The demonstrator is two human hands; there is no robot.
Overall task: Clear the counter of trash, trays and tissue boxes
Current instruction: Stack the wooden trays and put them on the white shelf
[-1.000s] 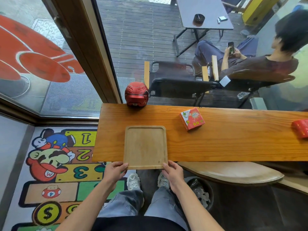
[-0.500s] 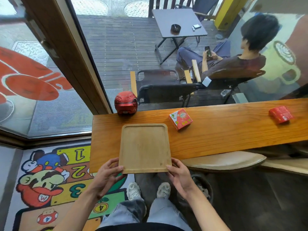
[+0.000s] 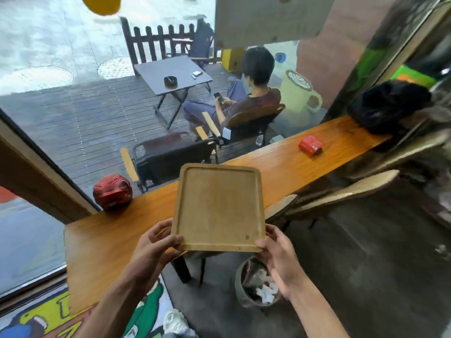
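Observation:
I hold an empty square wooden tray [image 3: 219, 206] lifted above the wooden counter [image 3: 105, 242], tilted toward me. My left hand [image 3: 156, 245] grips its near left corner and my right hand [image 3: 278, 254] grips its near right corner. A red tissue box [image 3: 310, 145] lies farther right on the counter. The other red box seen earlier is hidden, probably behind the tray.
A red helmet-shaped object [image 3: 112, 191] sits at the counter's left back edge. A black bag [image 3: 390, 103] rests at the far right end. A bin with crumpled paper [image 3: 258, 281] stands on the floor below. Wooden stools [image 3: 346, 189] line the counter. A person sits outside the window.
The tray has come off the counter and risen up and to the right in both hands. My view has swung right and upward.

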